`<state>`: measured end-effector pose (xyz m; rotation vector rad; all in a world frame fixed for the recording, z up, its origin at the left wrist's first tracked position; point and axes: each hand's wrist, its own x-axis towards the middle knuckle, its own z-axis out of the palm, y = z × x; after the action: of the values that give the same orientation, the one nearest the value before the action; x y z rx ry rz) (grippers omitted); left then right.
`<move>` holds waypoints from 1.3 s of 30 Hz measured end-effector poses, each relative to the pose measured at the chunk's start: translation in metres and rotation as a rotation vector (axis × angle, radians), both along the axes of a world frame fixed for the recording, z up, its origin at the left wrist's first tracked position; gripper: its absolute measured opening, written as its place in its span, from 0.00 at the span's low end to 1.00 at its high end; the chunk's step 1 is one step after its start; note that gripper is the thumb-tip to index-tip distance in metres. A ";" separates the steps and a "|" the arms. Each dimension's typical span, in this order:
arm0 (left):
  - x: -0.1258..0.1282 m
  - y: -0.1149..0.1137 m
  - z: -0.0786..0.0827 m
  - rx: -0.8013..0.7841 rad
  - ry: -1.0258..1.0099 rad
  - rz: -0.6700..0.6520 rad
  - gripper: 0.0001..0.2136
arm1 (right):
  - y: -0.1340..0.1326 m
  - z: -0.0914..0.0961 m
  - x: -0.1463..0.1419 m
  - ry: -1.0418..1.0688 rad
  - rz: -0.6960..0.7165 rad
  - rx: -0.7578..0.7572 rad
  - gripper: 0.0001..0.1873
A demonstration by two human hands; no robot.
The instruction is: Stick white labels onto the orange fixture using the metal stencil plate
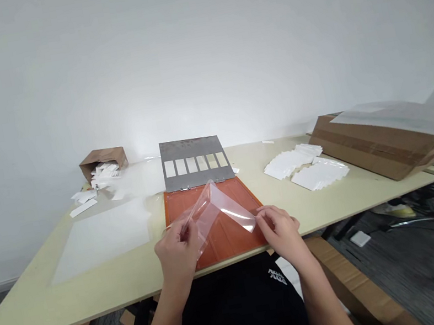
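Observation:
Both hands hold one clear plastic film, bent upward into a peak over an orange mat at the table's front edge. My left hand pinches the film's left end. The film's right end is gripped by my right hand. Just behind the mat a grey metal plate with a row of several pale rectangular windows leans up toward me.
A tipped cardboard box spills white cards at back left. A large translucent sheet lies left of the mat. Stacks of white cards lie to the right, beside a big flat cardboard box. Boxes and clutter sit on the floor.

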<state>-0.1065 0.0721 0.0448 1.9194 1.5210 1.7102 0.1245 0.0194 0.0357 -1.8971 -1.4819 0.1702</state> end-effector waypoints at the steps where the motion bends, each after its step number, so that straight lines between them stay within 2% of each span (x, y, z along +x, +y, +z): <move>1: 0.000 -0.001 0.000 -0.018 -0.012 0.007 0.09 | 0.000 0.000 -0.001 0.000 0.003 0.001 0.13; 7: -0.003 -0.002 0.003 -0.148 -0.078 -0.010 0.10 | 0.001 -0.002 -0.001 -0.012 -0.005 -0.009 0.14; 10: -0.004 -0.002 0.009 -0.210 -0.125 -0.039 0.11 | 0.003 -0.004 0.001 -0.015 -0.014 -0.017 0.14; 15: -0.006 -0.003 0.019 -0.264 -0.156 0.004 0.11 | 0.006 -0.009 0.009 -0.021 -0.032 -0.042 0.16; 23: -0.013 0.003 0.018 -0.258 -0.214 0.017 0.10 | 0.005 -0.012 0.026 -0.039 -0.105 -0.066 0.16; 31: -0.021 0.009 0.012 -0.245 -0.162 0.084 0.10 | -0.005 -0.013 0.046 -0.137 -0.209 -0.119 0.15; 39: -0.020 0.006 0.016 -0.244 -0.164 0.082 0.11 | -0.015 -0.006 0.040 -0.259 -0.247 -0.225 0.12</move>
<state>-0.1270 0.0778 0.0606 1.5788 1.6772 1.5832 0.1649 0.0044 0.0294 -2.3386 -1.4238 -0.0268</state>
